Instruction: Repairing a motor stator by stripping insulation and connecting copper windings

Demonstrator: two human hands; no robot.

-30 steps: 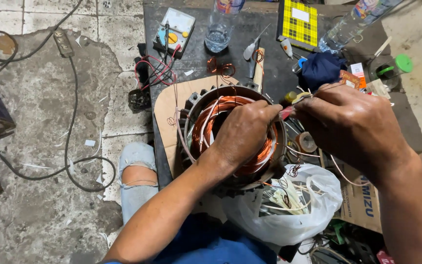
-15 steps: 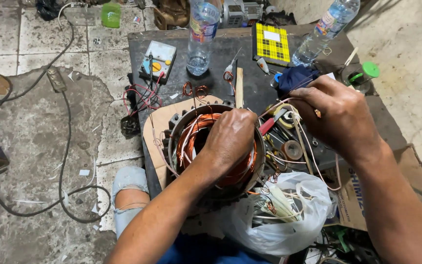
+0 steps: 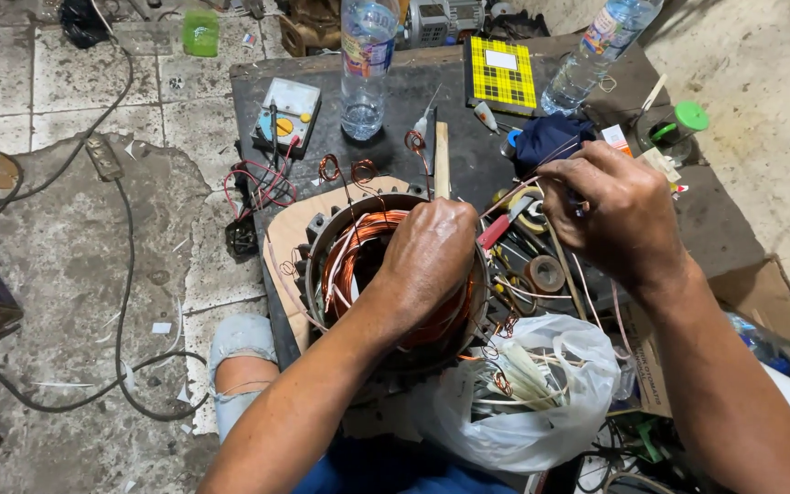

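Observation:
A round motor stator (image 3: pixel 331 240) with copper windings (image 3: pixel 358 247) sits at the front of a dark workbench (image 3: pixel 413 101). My left hand (image 3: pixel 430 252) rests on its right side, fingers curled down over the copper coil. Raised to the right of the stator, my right hand (image 3: pixel 619 215) pinches a thin pale wire (image 3: pixel 514 190) that runs back toward the stator. Several copper wire ends with small loops (image 3: pixel 358 169) stick up behind the stator.
A white plastic bag (image 3: pixel 528 393) of sleeving lies in front of the stator. Behind stand two water bottles (image 3: pixel 365 64), a multimeter (image 3: pixel 287 112) with red leads, a yellow checked box (image 3: pixel 502 73) and a blue cloth (image 3: pixel 550 139). Cables and a power strip (image 3: pixel 102 157) lie on the floor at left.
My right hand has lifted up and away to the right, drawing the thin wire taut from the stator. My left hand stays on the coil. The view has tilted toward the bench's far side.

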